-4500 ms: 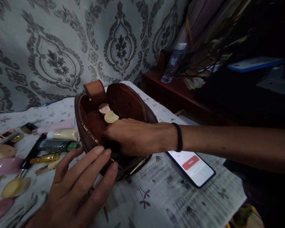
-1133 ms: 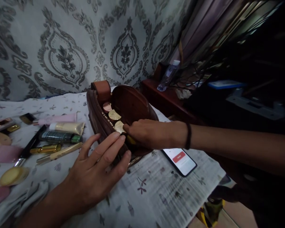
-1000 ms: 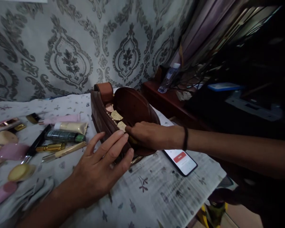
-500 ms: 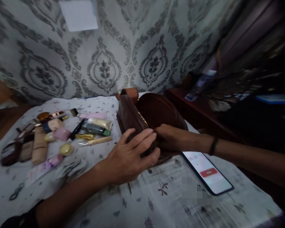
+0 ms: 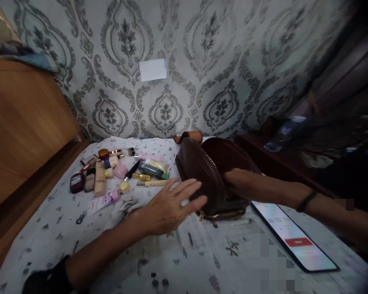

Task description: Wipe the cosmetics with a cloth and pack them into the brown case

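Patterned backdrop (image 5: pixel 165 112) rises behind the cloth (image 5: pixel 184 265), where the bag (image 5: pixel 196 173) sits unzipped, right of the cosmetics (image 5: pixel 120 171). Your left hand (image 5: pixel 170 210) is spread by the bag's near left, seemingly empty; whether it touches, you can't tell. Your right hand (image 5: pixel 243 183) reaches inside, fingers hidden, grip unclear. Expect something light and soft-sided; steady it by the likely firmer zip rim (image 5: pixel 213 162) or tan strap (image 5: pixel 195 136).

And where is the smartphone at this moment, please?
In the head view, the smartphone lies at the lower right on the plant-print cloth, just right of the brown zippered bag, near the right hand.
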Motion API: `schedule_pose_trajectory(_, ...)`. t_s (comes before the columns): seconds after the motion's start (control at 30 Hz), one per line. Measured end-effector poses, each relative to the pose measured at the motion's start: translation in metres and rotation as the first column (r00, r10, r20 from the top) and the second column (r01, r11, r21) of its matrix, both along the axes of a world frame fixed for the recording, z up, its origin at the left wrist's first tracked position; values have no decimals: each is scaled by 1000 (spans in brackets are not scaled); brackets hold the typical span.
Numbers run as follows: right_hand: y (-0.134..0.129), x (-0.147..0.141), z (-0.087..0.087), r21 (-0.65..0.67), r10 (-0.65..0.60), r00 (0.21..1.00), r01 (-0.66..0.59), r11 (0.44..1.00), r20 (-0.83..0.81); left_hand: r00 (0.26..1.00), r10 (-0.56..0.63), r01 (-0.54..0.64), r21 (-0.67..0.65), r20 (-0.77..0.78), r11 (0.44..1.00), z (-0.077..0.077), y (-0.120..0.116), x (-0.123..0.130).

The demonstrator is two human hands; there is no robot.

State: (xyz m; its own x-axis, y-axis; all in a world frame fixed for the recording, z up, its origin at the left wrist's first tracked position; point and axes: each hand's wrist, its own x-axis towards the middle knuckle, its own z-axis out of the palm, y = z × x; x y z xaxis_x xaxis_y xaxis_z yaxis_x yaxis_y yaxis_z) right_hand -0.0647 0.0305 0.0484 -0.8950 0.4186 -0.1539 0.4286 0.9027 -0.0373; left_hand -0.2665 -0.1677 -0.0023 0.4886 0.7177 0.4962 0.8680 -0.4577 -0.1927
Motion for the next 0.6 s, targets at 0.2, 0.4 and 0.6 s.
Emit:
schedule_pose_trajectory(0.2, -41, 17, 24, 249, 29, 972, 31, 968, -232, 934, 356, -349, -163, 21, 923, -44, -55, -53)
schedule_pose_trajectory(0.4, -114, 8, 21, 237, 247, 723, -118, 964, -645, 879, 477, -453, -355, -23, 818, -79, -101, -74)
schedule_pose_trajectory(0.6, -160, -38, -31, 4, 258, 705, -340, 940, -661, 896, 426, -335, -441, 125, 833, -60, -111, -65)
